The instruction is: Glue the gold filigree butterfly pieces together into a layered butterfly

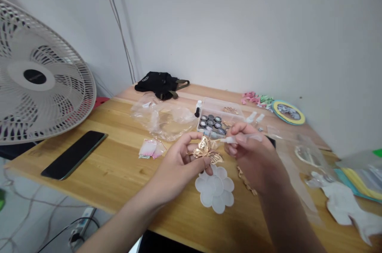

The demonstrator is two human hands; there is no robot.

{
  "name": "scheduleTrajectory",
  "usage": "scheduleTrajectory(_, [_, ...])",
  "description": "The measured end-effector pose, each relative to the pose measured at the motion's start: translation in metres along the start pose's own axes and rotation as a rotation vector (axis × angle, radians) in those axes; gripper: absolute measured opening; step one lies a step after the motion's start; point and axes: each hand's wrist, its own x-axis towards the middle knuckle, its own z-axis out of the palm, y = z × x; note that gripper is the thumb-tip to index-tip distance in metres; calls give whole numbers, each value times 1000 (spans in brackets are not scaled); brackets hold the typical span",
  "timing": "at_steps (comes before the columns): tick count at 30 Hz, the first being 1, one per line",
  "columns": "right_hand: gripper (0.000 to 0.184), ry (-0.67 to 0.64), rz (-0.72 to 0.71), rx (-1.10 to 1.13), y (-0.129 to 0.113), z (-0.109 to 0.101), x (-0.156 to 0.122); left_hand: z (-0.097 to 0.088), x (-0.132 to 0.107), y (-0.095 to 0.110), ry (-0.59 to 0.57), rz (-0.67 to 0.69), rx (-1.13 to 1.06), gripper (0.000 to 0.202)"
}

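Observation:
My left hand (186, 161) grips a gold openwork butterfly ornament (205, 149) between thumb and fingers, above the table. My right hand (250, 153) is closed around a slim translucent glue tube (243, 138), its narrow tip pointing left at the butterfly's upper right wing. I cannot tell whether the tip touches the metal. Below the ornament lies a white flower-shaped palette (215, 195) with rounded petals. A gold chain-like piece (246, 180) rests on the table, partly behind my right hand.
Behind my hands stands a clear plastic box (238, 114) with several small dark pots (211, 122). A crumpled plastic bag (162, 119), small packets (151, 148) and a phone (74, 154) lie left. A large fan (36, 75) stands far left. Crumpled tissue (343, 203) lies right.

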Motion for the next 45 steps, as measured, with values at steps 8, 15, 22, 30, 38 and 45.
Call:
scheduleTrajectory(8, [12,88,-207,-74,-19,-17,4,14,27,23,-143,64,43,46])
scheduleTrajectory(15, [7,227,-391,-111,-23,-13,6,26,47,21,-199,129,-17,40])
scheduleTrajectory(22, [5,274,-569,-274,-16,2,10,15,44,24,-185,164,56,39])
scheduleTrajectory(30, [4,369,-661,-514,-14,10,-1,7,41,21,-164,161,200,44])
scheduleTrajectory(38, [3,409,-763,-624,-12,1,7,7,43,19,-158,151,225,46])
scheduleTrajectory(45, [12,274,-777,-700,-18,-3,11,8,45,17,-152,148,254,46])
